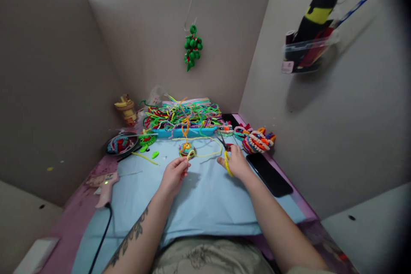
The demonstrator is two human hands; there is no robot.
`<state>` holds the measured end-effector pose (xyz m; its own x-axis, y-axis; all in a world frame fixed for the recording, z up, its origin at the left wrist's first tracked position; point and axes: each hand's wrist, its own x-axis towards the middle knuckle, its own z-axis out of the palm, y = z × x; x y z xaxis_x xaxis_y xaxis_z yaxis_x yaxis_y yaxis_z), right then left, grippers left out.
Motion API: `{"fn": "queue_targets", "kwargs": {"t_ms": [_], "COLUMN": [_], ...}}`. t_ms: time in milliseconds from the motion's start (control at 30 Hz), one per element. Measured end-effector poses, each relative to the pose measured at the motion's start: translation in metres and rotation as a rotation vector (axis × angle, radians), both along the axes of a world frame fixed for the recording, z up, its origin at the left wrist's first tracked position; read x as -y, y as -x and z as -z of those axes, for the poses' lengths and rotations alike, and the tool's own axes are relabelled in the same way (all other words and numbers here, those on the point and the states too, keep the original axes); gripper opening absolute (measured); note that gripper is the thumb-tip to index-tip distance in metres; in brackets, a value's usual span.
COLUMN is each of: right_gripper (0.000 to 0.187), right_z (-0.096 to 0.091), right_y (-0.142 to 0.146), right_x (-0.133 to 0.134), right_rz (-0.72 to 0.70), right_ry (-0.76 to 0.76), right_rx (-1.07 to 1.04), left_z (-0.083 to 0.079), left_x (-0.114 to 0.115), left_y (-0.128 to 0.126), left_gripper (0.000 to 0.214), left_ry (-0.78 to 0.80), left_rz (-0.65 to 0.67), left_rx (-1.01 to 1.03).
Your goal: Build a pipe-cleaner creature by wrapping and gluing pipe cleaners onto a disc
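My left hand [176,172] is closed in a pinch on the end of a pale yellow pipe cleaner [208,154], which curves away to the right. Just beyond the fingertips lies a small round coil of multicoloured pipe cleaners [186,150], with an orange strand rising behind it. My right hand [236,162] grips a pair of scissors [222,141], blades pointing away and to the left. Red shows near the scissors' pivot, and a yellow loop [228,165] sits at the thumb; whether it is the handle I cannot tell. The curved yellow strand passes close to the blades.
A blue tray [183,132] heaped with pipe cleaners stands at the back. Finished woven figures [257,140] and a black phone [269,174] lie right. Left are a pink glue gun [108,188] with a cord, a dark dish [121,144] and green pieces [155,154]. Grey panels enclose three sides.
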<state>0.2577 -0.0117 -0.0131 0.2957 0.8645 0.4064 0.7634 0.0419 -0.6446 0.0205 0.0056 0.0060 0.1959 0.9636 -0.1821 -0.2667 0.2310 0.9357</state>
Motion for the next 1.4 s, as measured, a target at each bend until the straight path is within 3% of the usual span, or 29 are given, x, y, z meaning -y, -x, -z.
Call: {"fn": "queue_targets", "kwargs": {"t_ms": [100, 233, 333, 433, 600, 867, 1067, 1200, 1400], "right_gripper": [0.038, 0.032, 0.035, 0.032, 0.023, 0.019, 0.018, 0.017, 0.016], "right_z": [-0.005, -0.013, -0.016, -0.017, -0.013, -0.02, -0.013, -0.01, 0.004], "right_y": [0.023, 0.054, 0.059, 0.056, 0.062, 0.066, 0.068, 0.068, 0.068], "right_x": [0.006, 0.012, 0.013, 0.013, 0.013, 0.017, 0.013, 0.011, 0.0], "right_rz": [-0.121, -0.454, -0.516, -0.464, -0.535, -0.528, -0.514, -0.467, -0.29], "right_ry": [0.101, 0.127, 0.109, 0.076, 0.217, 0.173, 0.152, 0.153, 0.119], "right_rx": [-0.279, -0.826, -0.949, -0.969, -0.992, -0.954, -0.94, -0.902, -0.767], "left_z": [0.0, 0.003, 0.004, 0.005, 0.006, 0.007, 0.008, 0.005, 0.003], "left_x": [0.002, 0.006, 0.008, 0.009, 0.01, 0.012, 0.011, 0.013, 0.012], "left_y": [-0.002, -0.008, -0.01, -0.012, -0.016, -0.018, -0.018, -0.019, -0.018], "left_gripper": [0.039, 0.033, 0.031, 0.029, 0.024, 0.021, 0.019, 0.018, 0.024], "left_ry": [-0.038, -0.191, -0.249, -0.273, -0.309, -0.353, -0.376, -0.377, -0.291], "left_rz": [0.023, 0.087, 0.109, 0.123, 0.185, 0.211, 0.218, 0.214, 0.156], "left_rx": [-0.021, -0.125, -0.178, -0.195, -0.265, -0.317, -0.358, -0.373, -0.309]}}
